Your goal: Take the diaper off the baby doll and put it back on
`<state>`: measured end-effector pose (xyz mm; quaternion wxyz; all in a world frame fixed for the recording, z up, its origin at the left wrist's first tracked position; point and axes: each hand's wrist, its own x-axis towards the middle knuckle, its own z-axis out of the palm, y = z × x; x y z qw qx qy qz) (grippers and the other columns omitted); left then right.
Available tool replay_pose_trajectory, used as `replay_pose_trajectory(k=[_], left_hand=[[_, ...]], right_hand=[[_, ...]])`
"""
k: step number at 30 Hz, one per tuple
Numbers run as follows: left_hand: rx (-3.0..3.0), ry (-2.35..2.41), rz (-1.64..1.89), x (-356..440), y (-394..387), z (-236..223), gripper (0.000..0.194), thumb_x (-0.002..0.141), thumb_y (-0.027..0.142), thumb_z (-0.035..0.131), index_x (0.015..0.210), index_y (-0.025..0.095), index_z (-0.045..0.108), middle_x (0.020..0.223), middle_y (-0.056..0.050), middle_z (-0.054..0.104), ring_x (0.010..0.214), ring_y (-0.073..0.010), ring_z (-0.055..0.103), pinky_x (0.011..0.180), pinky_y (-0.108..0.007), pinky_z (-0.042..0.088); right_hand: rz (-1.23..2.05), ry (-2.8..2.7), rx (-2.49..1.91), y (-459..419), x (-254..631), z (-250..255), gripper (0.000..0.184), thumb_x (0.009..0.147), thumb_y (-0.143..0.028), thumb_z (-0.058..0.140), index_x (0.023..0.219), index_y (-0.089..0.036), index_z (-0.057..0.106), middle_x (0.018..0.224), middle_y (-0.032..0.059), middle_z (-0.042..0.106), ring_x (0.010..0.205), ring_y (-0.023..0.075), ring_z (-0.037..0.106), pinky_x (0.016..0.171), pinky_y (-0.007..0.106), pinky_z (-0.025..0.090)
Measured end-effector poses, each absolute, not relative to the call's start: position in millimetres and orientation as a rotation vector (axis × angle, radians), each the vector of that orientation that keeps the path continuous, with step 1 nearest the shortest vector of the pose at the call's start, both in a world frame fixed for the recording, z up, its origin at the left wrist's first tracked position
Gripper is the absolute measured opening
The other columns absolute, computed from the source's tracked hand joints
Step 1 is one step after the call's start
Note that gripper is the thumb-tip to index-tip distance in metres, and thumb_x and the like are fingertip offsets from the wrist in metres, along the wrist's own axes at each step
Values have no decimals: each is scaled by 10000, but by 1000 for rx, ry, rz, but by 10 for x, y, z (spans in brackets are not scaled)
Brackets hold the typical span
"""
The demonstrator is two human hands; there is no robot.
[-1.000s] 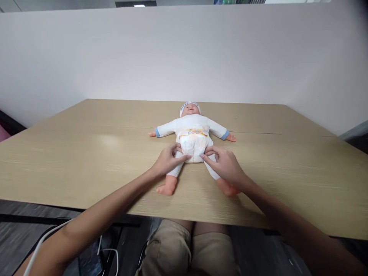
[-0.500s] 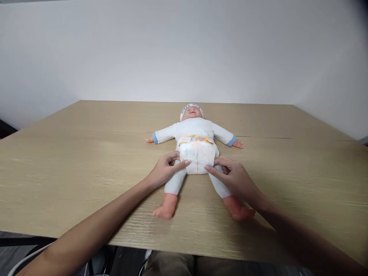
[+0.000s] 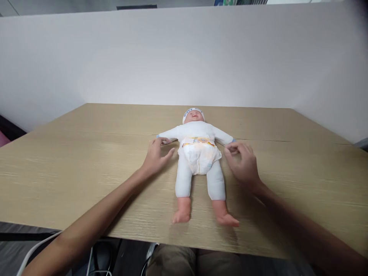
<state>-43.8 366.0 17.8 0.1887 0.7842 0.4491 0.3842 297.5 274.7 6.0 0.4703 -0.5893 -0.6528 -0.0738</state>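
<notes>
A baby doll (image 3: 197, 130) in a white suit and a lettered white cap lies on its back, arms spread and bare feet toward me. Around its hips is a white diaper (image 3: 201, 158) with a coloured waistband. Beside the doll's arm on the left, my left hand (image 3: 157, 153) has its thumb and fingers apart and holds nothing. My right hand (image 3: 243, 159) is by the doll's other arm, near the cuff, fingers curved and apart from the thumb, with nothing between them. Both hands are off the diaper. The doll's own hands are mostly hidden behind mine.
The wooden table (image 3: 71, 176) has a thin seam across it behind the doll's arms. A white partition (image 3: 184, 57) rises at its far edge. My knees (image 3: 172, 260) and a white cable (image 3: 37, 249) are below the front edge.
Both hands have let go of the diaper's leg edges and moved outward and up beside the doll's arms. The doll's legs now lie closer together.
</notes>
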Motion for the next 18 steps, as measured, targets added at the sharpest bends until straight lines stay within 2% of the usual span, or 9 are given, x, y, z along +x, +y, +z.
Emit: replay_pose_trajectory(k=[1,3,5,7,10,13,15,18], left_hand=[[2309,1341,1042,-449,3783,158,504,990,517,682,1346,169,603,1412,-158,677,1332,-322,562,1187,-498,438],[2453,1467,897,-420,4023,149,687,968,561,691,1478,133,522,1534,-202,599,1435,-371,478,1225,-528,393],[2525,1553,712,-329,4227,180,741,977,592,671,1514,110,502,1539,-214,605,1445,-394,479,1238,-541,367],[2538,1634,534,-201,4377,238,657,1000,564,646,1461,104,557,1463,-211,670,1403,-402,536,1215,-538,382],[2501,1729,411,-13,4472,355,489,1019,494,622,1308,100,647,1333,-225,741,1301,-407,633,1109,-494,461],[2443,1783,423,82,4335,536,464,1023,519,601,1224,104,662,1242,-238,768,1162,-387,711,949,-417,512],[2355,1817,478,65,4044,689,469,999,567,627,1167,131,658,1177,-212,784,1072,-362,738,855,-372,512],[2211,1806,671,-84,3227,832,449,957,602,664,1106,180,630,1103,-147,789,992,-326,744,785,-346,510]], right_hand=[[-225,-1627,-1495,2874,3060,34,210,1012,-377,619,1121,-213,691,1116,109,760,1017,295,642,1001,453,504],[-220,-1722,-1659,3137,3187,7,444,975,-399,646,1346,-157,657,1384,189,713,1259,365,610,1130,501,456],[-126,-1789,-1839,3374,3236,19,572,972,-435,652,1450,-123,622,1473,230,673,1338,397,587,1160,506,438],[-41,-1797,-1951,3556,3212,60,534,999,-445,620,1409,-106,662,1411,248,709,1287,398,629,1113,476,466],[35,-1750,-2026,3703,3103,143,420,1030,-403,556,1242,-89,738,1273,265,765,1156,380,706,983,414,506],[138,-1689,-2084,3679,3017,253,406,1032,-384,531,1203,-92,755,1219,262,793,1073,367,747,874,374,515],[204,-1672,-2079,3538,3005,356,398,1023,-381,539,1220,-117,761,1229,235,804,1080,357,754,860,360,523],[323,-1700,-1980,3075,3048,541,387,983,-324,559,1287,-188,756,1276,138,815,1111,301,755,891,329,550]])
